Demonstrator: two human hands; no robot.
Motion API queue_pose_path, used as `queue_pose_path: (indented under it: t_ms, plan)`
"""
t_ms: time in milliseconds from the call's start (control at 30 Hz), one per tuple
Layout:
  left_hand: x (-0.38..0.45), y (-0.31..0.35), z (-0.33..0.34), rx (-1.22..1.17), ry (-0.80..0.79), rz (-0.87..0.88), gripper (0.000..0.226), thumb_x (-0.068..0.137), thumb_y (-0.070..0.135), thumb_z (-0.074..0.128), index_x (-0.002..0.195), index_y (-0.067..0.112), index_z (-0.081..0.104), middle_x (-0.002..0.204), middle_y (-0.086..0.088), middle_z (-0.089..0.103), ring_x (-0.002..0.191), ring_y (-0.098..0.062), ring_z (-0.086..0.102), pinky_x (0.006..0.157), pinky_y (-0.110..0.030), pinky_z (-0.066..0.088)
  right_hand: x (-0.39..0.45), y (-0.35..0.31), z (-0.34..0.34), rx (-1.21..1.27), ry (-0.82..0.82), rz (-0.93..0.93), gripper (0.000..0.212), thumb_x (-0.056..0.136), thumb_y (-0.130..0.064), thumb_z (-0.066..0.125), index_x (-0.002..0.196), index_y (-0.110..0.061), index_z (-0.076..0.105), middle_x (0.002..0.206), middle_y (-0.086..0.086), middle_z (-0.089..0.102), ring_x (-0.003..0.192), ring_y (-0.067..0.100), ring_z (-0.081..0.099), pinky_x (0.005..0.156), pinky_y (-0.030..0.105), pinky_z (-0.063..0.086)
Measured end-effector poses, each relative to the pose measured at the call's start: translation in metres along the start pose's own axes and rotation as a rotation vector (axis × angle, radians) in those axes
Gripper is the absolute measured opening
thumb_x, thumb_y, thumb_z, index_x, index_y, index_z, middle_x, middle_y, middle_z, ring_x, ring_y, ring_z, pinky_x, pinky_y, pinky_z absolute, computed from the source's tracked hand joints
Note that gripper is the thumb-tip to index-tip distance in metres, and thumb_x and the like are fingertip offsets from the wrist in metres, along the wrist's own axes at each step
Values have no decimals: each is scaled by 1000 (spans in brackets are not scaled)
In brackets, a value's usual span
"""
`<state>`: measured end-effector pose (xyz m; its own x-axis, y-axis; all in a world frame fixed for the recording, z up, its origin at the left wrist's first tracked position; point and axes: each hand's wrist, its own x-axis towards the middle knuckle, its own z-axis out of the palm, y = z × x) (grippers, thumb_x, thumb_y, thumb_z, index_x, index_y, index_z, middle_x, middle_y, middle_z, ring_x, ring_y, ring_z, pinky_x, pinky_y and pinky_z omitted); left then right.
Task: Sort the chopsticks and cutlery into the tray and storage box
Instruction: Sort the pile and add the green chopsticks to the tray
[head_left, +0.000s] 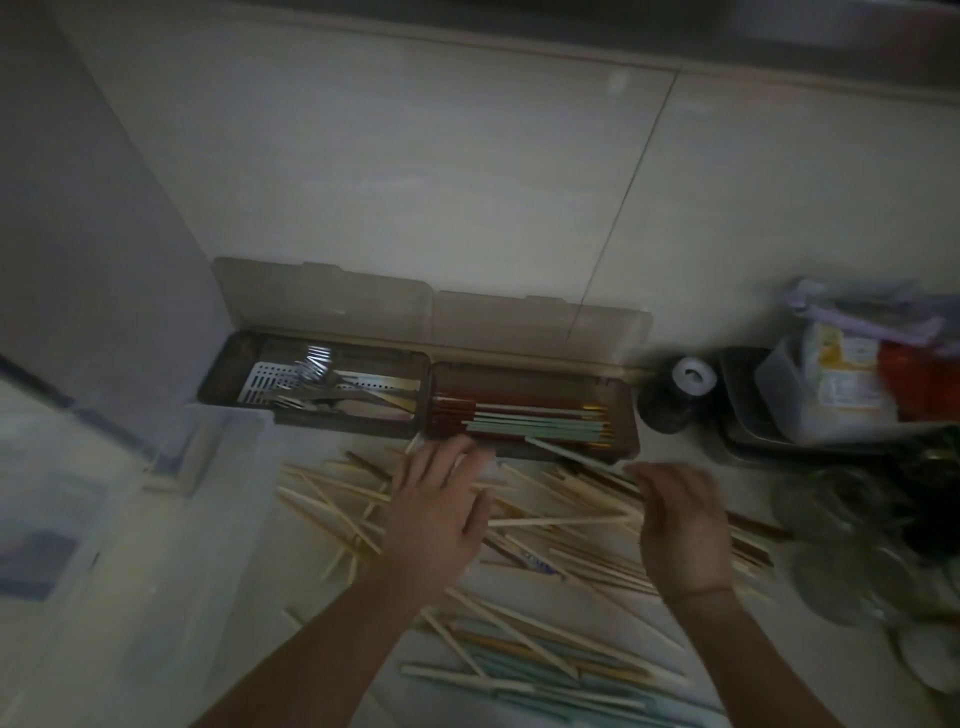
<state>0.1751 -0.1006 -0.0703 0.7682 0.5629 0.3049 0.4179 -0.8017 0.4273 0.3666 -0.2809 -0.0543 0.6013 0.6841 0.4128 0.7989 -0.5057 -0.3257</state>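
A brown storage box stands open against the wall. Its left compartment (218, 374) holds forks and other metal cutlery (311, 387). Its right compartment (626, 415) holds red, green and gold-tipped chopsticks (540, 418) laid lengthwise. Several pale wooden chopsticks (561, 519) lie scattered on the counter in front of it. My left hand (439, 514) hovers over the pile with fingers spread. My right hand (680, 525) pinches a pale green chopstick (571, 454) whose far end lies over the right compartment's front edge. Green and teal chopsticks (524, 670) lie near the bottom.
A clear plastic bin (156, 519) stands at the left. A black jar with a white lid (675, 395) sits right of the box. A dark tray (743, 431) with packets, glass bowls (831, 545) and plates crowd the right side.
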Motion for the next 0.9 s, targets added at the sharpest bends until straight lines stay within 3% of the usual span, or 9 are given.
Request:
queue_pose_path:
  t_ms: [100,167,233,367,533,633,700,767,900]
  plan:
    - [19,-4,-6,180,-228,-131,57,92,50,40,143,27,39,155,0,28,138,-29,24,113,-54,20,49,-6,17,6,-12,45,29,90,-21,43,91,-16,71,88,8,68,78,33,57,69,36,45]
    - [22,-7,-2,208,-316,-155,62,93,52,37,148,26,30,159,0,17,144,-28,13,116,-55,6,71,-14,31,-15,-91,87,20,88,-16,51,91,-18,71,91,9,68,83,35,56,70,37,44]
    - [20,-6,1,225,-353,-149,64,94,52,38,150,25,23,159,0,15,146,-27,9,116,-57,2,85,-22,46,-56,-217,100,18,86,-11,60,95,-21,72,98,8,68,94,34,55,75,36,40]
    - [15,-7,7,236,-379,-149,69,94,50,38,153,24,12,160,-1,11,148,-25,-1,115,-60,4,94,-30,64,-106,-399,93,19,91,-19,56,100,-28,70,106,3,67,106,28,52,90,36,37]
    - [-2,-11,16,260,-306,-60,72,86,47,47,149,20,26,158,-8,23,147,-30,12,112,-64,19,86,-24,62,-50,-392,76,14,87,-17,63,95,-23,71,99,5,71,95,30,61,86,37,47]
    - [-7,-6,14,210,-281,-49,73,83,44,53,148,20,29,160,-8,19,147,-31,12,112,-63,19,72,-15,53,31,-230,3,14,80,-6,69,92,-12,72,92,13,69,87,35,61,78,40,50]
    - [-12,0,14,154,-259,-4,67,84,41,53,146,23,34,158,-6,21,145,-32,17,111,-60,19,51,-12,38,65,-95,-55,12,82,-12,62,90,-11,71,88,11,68,81,32,59,75,36,48]
    - [-22,4,17,76,-239,141,51,85,36,53,135,26,47,148,-4,35,136,-32,31,108,-55,27,16,-8,22,86,-55,-73,21,85,-21,53,89,-11,71,86,8,67,78,27,58,72,34,47]
    - [-48,9,22,-32,-260,513,13,89,30,56,99,29,64,107,7,59,106,-22,51,96,-42,37,-76,4,-3,99,-85,-91,30,89,-28,47,83,-13,72,84,4,68,76,26,59,72,33,47]
